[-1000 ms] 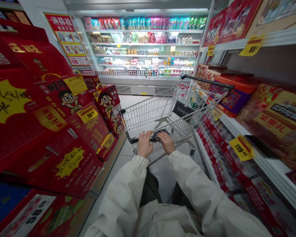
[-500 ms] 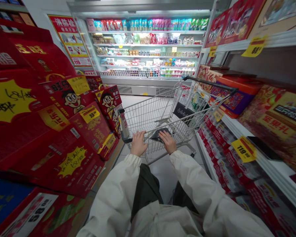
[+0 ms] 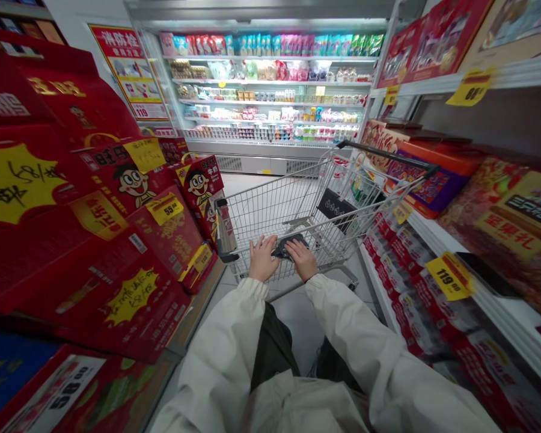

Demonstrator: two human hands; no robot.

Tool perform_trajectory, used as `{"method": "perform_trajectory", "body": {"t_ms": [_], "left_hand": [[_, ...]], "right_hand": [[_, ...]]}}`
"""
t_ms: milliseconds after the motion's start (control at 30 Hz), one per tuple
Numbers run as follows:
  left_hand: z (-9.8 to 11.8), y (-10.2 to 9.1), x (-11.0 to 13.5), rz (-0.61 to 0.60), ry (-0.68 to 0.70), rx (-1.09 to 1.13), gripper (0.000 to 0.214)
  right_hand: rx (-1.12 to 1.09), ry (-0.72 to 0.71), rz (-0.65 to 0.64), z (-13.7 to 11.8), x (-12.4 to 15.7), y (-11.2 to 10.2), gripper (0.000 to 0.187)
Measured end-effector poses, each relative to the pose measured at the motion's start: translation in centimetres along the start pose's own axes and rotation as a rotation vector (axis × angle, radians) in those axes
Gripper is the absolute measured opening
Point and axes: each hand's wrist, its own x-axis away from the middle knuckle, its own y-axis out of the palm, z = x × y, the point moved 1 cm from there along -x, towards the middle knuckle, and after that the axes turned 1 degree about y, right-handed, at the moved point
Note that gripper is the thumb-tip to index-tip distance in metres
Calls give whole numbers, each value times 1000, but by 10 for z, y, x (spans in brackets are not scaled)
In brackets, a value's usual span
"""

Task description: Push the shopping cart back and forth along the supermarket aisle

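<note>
A small, dark grey cloth-like piece point(image 3: 293, 240) lies against the near side of a metal shopping cart point(image 3: 270, 201). My right hand point(image 3: 303, 260) rests over it with curled fingers, gripping it. At its left end, my left hand point(image 3: 262, 258) has fingers and thumb closed about the edge. What exactly the piece is cannot be made out, as my fingers cover part of it. The cart stands at an angle in front of my knees, with its black handle bar point(image 3: 388, 157) at the far right.
Red gift boxes point(image 3: 135, 180) are stacked on the left. To the right, a shelf point(image 3: 482, 270) carries snack boxes, with a black phone-like slab point(image 3: 487, 273) near its edge. A lit refrigerated display point(image 3: 270, 99) stands at the back, beyond a tiled floor point(image 3: 256, 182).
My left hand has moved right to the grey piece and taken its left end. My right hand has shifted slightly left, still on it. The cart has hardly moved.
</note>
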Motion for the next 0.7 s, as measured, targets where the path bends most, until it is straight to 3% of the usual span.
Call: {"method": "perform_trajectory", "body": {"t_ms": [333,500,700], "left_hand": [[7,0,-2,1,-8,37,69],[27,1,-28,-69,106,79,66],[51,17,-56,-137,160,123,68]], "right_hand": [[35,41,32,28,11,-14,62],[26,-4,-20,38,11,-18,61],[53,22,-9,55,6,-26,62]]}}
